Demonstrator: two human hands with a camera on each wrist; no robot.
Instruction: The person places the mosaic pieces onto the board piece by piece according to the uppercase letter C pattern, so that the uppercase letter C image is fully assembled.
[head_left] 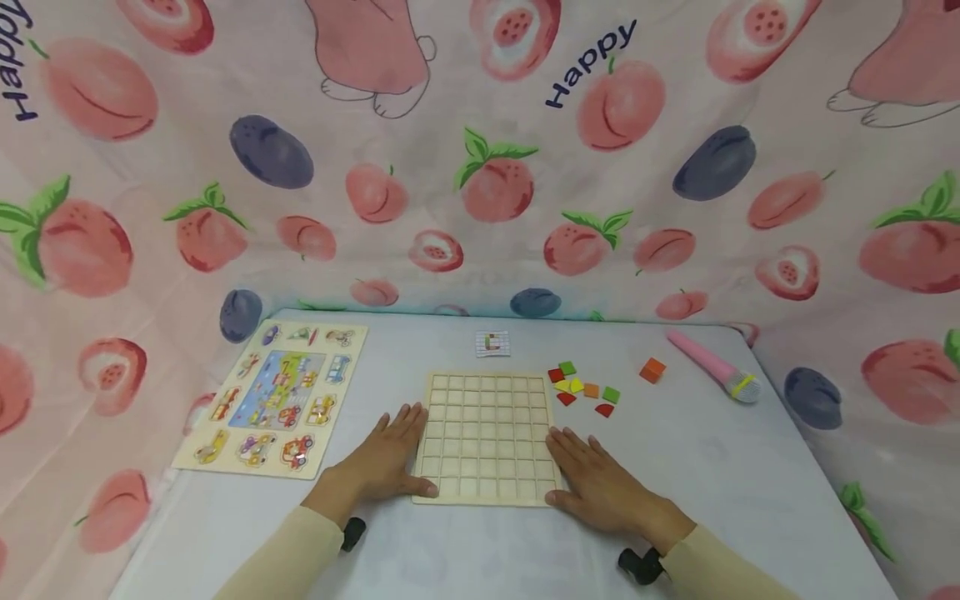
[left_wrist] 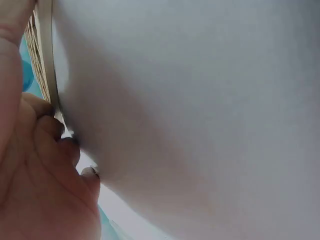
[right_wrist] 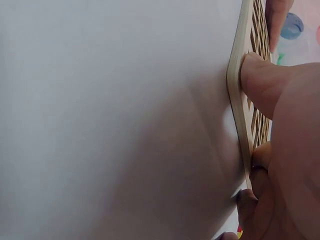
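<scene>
Behind the white surface (head_left: 517, 554), a pinkish cloth (head_left: 420, 150) is seen, printed with peaches, dark blue fruits and the word "Happy". On the middle of the surface, a wooden grid board (head_left: 486, 437) is laid flat, and no piece is placed in its square cells. Its left edge is touched by the left hand (head_left: 378, 460), and its right edge by the right hand (head_left: 603, 487). Each grip is kept wide: the fingers are stretched along the side, and the thumb is rested on the near corner. Beside the far right corner, small coloured pieces (head_left: 591, 390) in red, green, yellow and orange are scattered. Farther right, orange squares (head_left: 652, 371) and a pink toy microphone (head_left: 705, 360) are found. Beyond the board, a small printed card (head_left: 492, 343) is placed; at left, a picture puzzle (head_left: 277, 387) with vehicles is laid.
</scene>
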